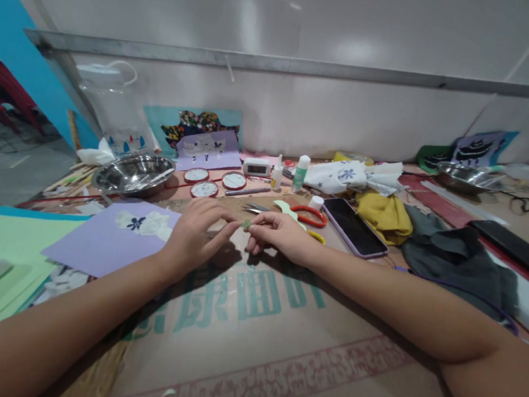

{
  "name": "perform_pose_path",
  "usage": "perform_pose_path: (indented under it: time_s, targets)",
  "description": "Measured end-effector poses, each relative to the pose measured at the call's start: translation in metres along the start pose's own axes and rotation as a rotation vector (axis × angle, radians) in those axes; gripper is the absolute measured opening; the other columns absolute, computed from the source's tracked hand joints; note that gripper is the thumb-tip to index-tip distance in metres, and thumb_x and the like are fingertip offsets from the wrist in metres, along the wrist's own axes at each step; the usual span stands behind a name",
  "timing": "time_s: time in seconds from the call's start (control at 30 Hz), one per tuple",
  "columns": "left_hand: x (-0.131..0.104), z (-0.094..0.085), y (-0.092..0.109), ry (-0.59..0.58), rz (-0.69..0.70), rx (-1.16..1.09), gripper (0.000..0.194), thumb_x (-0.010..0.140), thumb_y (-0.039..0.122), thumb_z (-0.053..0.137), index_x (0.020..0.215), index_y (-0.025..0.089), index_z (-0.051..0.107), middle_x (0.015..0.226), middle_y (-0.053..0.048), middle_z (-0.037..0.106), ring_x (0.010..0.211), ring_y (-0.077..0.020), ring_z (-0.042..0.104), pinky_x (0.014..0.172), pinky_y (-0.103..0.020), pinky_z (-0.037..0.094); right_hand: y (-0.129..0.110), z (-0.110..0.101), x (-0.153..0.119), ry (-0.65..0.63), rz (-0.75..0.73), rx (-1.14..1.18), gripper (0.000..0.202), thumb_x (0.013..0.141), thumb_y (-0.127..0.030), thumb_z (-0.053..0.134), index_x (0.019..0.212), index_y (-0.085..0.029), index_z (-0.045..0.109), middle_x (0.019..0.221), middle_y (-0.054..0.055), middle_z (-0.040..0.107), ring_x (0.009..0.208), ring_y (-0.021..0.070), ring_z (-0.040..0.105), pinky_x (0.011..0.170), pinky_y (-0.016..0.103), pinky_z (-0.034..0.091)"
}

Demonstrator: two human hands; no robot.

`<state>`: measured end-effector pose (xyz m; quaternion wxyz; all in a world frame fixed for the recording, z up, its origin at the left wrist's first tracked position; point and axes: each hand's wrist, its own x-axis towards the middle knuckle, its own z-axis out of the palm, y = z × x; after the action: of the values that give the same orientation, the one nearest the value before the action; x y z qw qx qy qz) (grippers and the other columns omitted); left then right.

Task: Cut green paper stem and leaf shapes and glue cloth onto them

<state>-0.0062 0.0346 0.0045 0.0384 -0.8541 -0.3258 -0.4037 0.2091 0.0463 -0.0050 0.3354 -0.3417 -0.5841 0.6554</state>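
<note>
A small green piece (246, 224), which looks like cut paper, is held between the fingertips of both hands. My left hand (201, 229) pinches its left side between thumb and index finger. My right hand (284, 234) grips it from the right, with the other fingers curled beneath. Just behind the right hand lie red-handled scissors (309, 216), partly over a pale green paper scrap (286, 208). Another tool with a yellow handle (316, 237) shows beside my right wrist. Below the hands is a brown cardboard sheet (247, 349) printed with green characters.
Purple paper (98, 237) with a white and dark floral cutout lies left, near a metal bowl (134, 174). Behind stand a glue stick (300, 174), a small glue bottle (277, 176) and a digital clock (257, 167). A phone (354, 228) and yellow cloth (383, 217) lie right.
</note>
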Motion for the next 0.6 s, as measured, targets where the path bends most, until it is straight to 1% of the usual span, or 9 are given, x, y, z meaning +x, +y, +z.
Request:
perform_pose_path:
  time_s: [0.1,0.2,0.27,0.33,0.4,0.5,0.6]
  targets:
    - [-0.0020,0.0005,-0.0009,0.030,-0.042,-0.014,0.021,0.100,0.035,0.054,0.088,0.021,0.064,0.085,-0.004,0.070,0.085,-0.0223,0.063,0.082,-0.038,0.047,0.0009,0.0006,0.0012,0.025,-0.011,-0.024,0.024,0.083,-0.035,0.077,0.086,-0.016,0.063,0.066,0.003,0.074,0.057,0.0114,0.068,0.060,0.022,0.055]
    - [-0.0027,0.0016,-0.0038,0.056,-0.073,-0.004,0.025,0.102,0.038,0.050,0.090,0.021,0.063,0.088,-0.005,0.069,0.086,-0.0229,0.063,0.082,-0.038,0.047,0.0035,0.0020,0.0020,0.132,-0.065,-0.080,0.016,0.086,-0.029,0.073,0.089,-0.016,0.065,0.064,0.000,0.072,0.053,0.0097,0.065,0.058,0.021,0.054]
    - [-0.0017,0.0020,-0.0052,0.015,-0.030,0.035,0.027,0.102,0.038,0.049,0.088,0.021,0.064,0.085,-0.005,0.070,0.084,-0.0233,0.062,0.081,-0.039,0.047,0.0044,0.0033,0.0010,0.166,-0.101,-0.144,0.012,0.088,-0.028,0.069,0.088,-0.016,0.067,0.065,0.000,0.072,0.054,0.0097,0.064,0.058,0.021,0.053]
    - [0.0000,0.0015,-0.0050,-0.042,0.055,0.093,0.025,0.101,0.037,0.053,0.085,0.021,0.066,0.083,-0.005,0.071,0.082,-0.0232,0.061,0.082,-0.039,0.046,0.0043,0.0045,-0.0011,0.156,-0.120,-0.213,0.012,0.090,-0.027,0.066,0.087,-0.016,0.069,0.067,0.000,0.072,0.058,0.0108,0.066,0.061,0.023,0.053]
    - [0.0016,0.0000,-0.0033,-0.074,0.130,0.151,0.020,0.099,0.033,0.058,0.085,0.022,0.068,0.083,-0.004,0.072,0.082,-0.0229,0.061,0.086,-0.040,0.045,0.0039,0.0052,-0.0036,0.143,-0.126,-0.289,0.015,0.092,-0.026,0.061,0.087,-0.016,0.071,0.069,0.001,0.072,0.061,0.0121,0.067,0.065,0.025,0.054]
    - [0.0028,-0.0022,-0.0006,-0.068,0.190,0.204,0.015,0.096,0.029,0.062,0.084,0.023,0.069,0.081,-0.003,0.073,0.082,-0.0225,0.062,0.090,-0.041,0.044,0.0048,0.0052,-0.0063,0.132,-0.163,-0.415,0.019,0.094,-0.027,0.058,0.091,-0.017,0.074,0.072,0.002,0.073,0.066,0.0140,0.068,0.070,0.027,0.054]
    - [0.0029,-0.0019,-0.0009,-0.037,0.207,0.225,0.016,0.096,0.029,0.063,0.082,0.022,0.067,0.077,-0.002,0.072,0.078,-0.0212,0.061,0.086,-0.039,0.045,0.0069,0.0051,-0.0078,0.136,-0.219,-0.505,0.020,0.094,-0.030,0.058,0.097,-0.019,0.075,0.074,0.002,0.073,0.069,0.0158,0.069,0.074,0.029,0.053]
